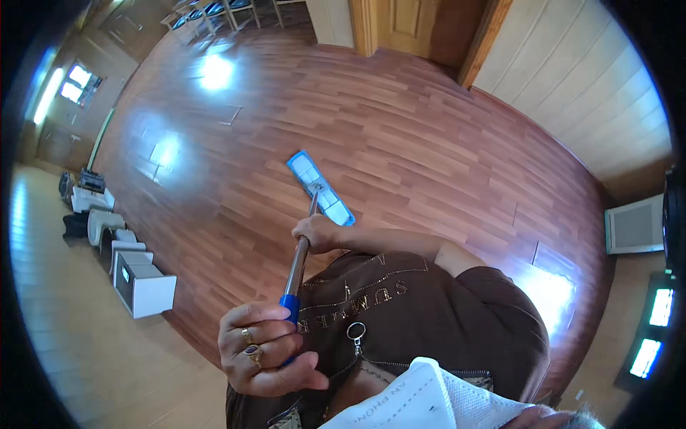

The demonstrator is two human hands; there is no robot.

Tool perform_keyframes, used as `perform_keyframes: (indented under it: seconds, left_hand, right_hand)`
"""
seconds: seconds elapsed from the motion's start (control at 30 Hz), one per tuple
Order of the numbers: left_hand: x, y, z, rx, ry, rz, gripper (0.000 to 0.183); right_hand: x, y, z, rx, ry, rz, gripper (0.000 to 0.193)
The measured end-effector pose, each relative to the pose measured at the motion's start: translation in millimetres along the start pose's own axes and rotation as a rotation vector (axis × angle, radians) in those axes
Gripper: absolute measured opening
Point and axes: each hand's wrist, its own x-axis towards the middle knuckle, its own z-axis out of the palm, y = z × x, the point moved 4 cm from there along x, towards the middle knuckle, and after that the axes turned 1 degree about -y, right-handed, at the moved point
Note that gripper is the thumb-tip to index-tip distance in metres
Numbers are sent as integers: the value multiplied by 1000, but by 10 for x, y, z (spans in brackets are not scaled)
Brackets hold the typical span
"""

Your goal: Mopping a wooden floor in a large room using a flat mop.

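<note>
A flat mop with a blue and white rectangular head (307,170) lies on the wood-plank floor (400,157) ahead of me. Its metal pole (296,266) slants back toward my chest and ends in a blue grip (290,306). My left hand (268,350), with rings on its fingers, is closed round that blue grip near my body. Further down, the fingers of my right hand (318,233) wrap round the pole, close to the mop head. My right forearm reaches across in front of my brown top.
White box-like furniture (153,293) and other items line the left wall. Several chairs (214,11) stand at the far left. A wooden door (404,25) is at the back, beside a pale panelled wall (572,79). A grey-white boxy object (636,225) sits at the right.
</note>
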Motion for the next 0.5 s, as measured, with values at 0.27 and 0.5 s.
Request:
perform_keyframes:
  seconds: [0.27, 0.5]
  left_hand:
    - [67, 23, -54, 39, -118, 2, 39]
    - [-37, -184, -273, -94, -85, 84, 42]
  right_hand:
    - [-76, -75, -128, -116, -111, -85, 12]
    - [-207, -9, -306, -182, -57, -22, 9]
